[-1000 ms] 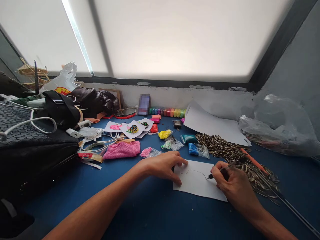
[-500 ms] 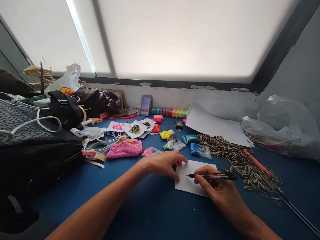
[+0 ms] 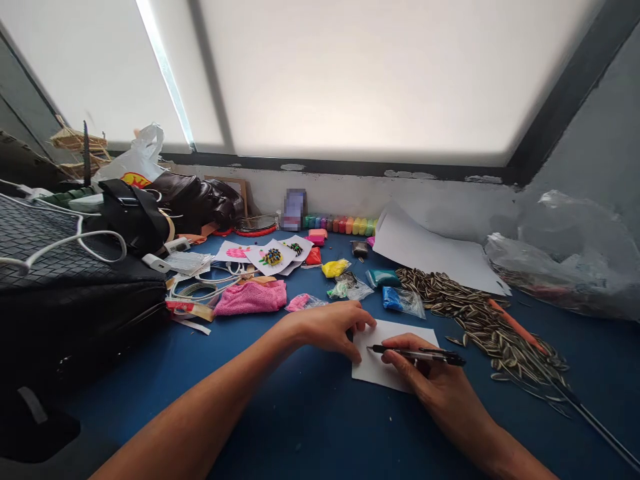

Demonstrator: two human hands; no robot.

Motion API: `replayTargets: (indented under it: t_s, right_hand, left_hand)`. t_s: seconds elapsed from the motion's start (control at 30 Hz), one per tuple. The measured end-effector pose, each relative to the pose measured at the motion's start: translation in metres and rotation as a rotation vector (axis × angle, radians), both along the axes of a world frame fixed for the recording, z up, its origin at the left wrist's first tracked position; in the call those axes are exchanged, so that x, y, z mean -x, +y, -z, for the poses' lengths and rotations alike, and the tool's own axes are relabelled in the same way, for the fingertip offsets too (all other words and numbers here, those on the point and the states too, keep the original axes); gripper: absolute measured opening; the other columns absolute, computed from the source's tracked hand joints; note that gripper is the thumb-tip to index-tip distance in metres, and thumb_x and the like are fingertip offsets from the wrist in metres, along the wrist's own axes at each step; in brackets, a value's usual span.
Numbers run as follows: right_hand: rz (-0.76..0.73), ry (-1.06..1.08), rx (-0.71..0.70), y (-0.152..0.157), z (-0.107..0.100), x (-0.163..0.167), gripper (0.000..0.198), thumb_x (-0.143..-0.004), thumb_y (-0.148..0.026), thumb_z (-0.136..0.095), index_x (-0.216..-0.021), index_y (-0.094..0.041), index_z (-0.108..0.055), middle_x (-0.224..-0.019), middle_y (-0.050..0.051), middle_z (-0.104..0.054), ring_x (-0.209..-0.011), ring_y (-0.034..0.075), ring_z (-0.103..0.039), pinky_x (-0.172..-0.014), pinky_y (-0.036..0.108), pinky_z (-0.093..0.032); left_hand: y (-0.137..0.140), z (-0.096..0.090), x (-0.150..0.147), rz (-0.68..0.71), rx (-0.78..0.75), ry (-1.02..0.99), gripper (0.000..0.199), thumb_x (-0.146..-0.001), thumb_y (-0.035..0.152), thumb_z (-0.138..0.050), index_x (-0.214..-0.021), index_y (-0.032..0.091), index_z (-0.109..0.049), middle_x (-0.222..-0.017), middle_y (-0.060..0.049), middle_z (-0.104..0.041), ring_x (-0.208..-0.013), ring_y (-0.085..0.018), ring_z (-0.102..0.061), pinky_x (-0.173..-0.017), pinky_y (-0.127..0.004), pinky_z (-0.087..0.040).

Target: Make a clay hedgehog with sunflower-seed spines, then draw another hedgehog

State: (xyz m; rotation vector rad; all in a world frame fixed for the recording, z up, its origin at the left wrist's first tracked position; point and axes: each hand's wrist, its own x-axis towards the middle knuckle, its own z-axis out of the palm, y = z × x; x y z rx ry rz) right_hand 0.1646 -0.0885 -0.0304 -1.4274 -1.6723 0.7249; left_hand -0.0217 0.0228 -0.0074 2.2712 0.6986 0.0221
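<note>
My right hand (image 3: 433,373) grips a black pen (image 3: 423,355), its tip pointing left at the surface of a small white sheet of paper (image 3: 395,380). Whether the tip touches the paper I cannot tell. My left hand (image 3: 333,330) rests at the sheet's left edge, thumb and fingers spread apart and bearing on the paper. Beyond the sheet lie a blue clay packet (image 3: 396,300), a teal packet (image 3: 383,277) and a bag of pink clay (image 3: 303,303). A heap of striped sunflower seeds (image 3: 450,293) spreads to the right of the paper.
An orange-handled tool (image 3: 517,325) lies across the seeds. Large white sheets (image 3: 430,247) and a clear plastic bag (image 3: 575,260) stand behind. Leftward are a pink cloth (image 3: 251,297), decorated cards (image 3: 260,257), white cables (image 3: 200,285) and a black bag (image 3: 85,333). The table (image 3: 310,427) is blue.
The pen and my right hand have shifted slightly left over the paper, with the tip now nearer my left thumb. My left hand stays in place on the sheet.
</note>
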Motion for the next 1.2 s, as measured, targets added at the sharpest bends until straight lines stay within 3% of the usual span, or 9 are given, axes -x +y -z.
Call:
replayTargets:
  t_s: [0.27,0.5,0.67,1.2]
  right_hand:
    - [-0.008,0.031,0.039,-0.003,-0.003,0.000,0.024,-0.086,-0.045,-0.056,-0.083,-0.023,-0.066,-0.074,0.002,-0.066,-0.061,0.016,-0.058,-0.050,0.024,-0.045]
    - [0.008,-0.027,0.044,-0.005,-0.001,-0.003,0.028,-0.087,-0.046,-0.052,-0.082,-0.022,-0.066,-0.068,0.001,-0.063,-0.051,0.014,-0.050,-0.045,0.024,-0.039]
    - [0.005,-0.050,0.039,-0.005,-0.006,-0.004,0.029,-0.087,-0.044,-0.052,-0.075,-0.021,-0.065,-0.072,0.003,-0.065,-0.060,0.016,-0.057,-0.051,0.025,-0.043]
    - [0.072,-0.179,0.130,-0.003,-0.014,-0.019,0.028,-0.086,-0.040,-0.045,-0.065,-0.022,-0.049,-0.055,-0.005,-0.037,-0.051,0.012,-0.035,-0.048,0.025,-0.029]
  left_hand:
    - [0.000,0.000,0.001,0.000,-0.004,-0.011,0.058,-0.067,0.026,-0.077,-0.121,0.019,-0.057,-0.109,-0.005,-0.051,-0.098,-0.019,-0.056,-0.082,-0.026,-0.045]
    - [0.000,0.000,0.001,-0.001,-0.004,-0.001,0.060,-0.067,0.027,-0.077,-0.122,0.020,-0.057,-0.109,-0.005,-0.051,-0.098,-0.019,-0.056,-0.082,-0.026,-0.045]
    - [0.000,0.000,0.001,-0.004,-0.005,0.006,0.061,-0.067,0.027,-0.077,-0.124,0.020,-0.056,-0.110,-0.005,-0.051,-0.098,-0.020,-0.055,-0.082,-0.027,-0.045]
    - [-0.001,-0.003,0.001,-0.005,-0.011,0.020,0.061,-0.068,0.029,-0.076,-0.124,0.020,-0.056,-0.110,-0.005,-0.052,-0.098,-0.019,-0.055,-0.083,-0.026,-0.045]
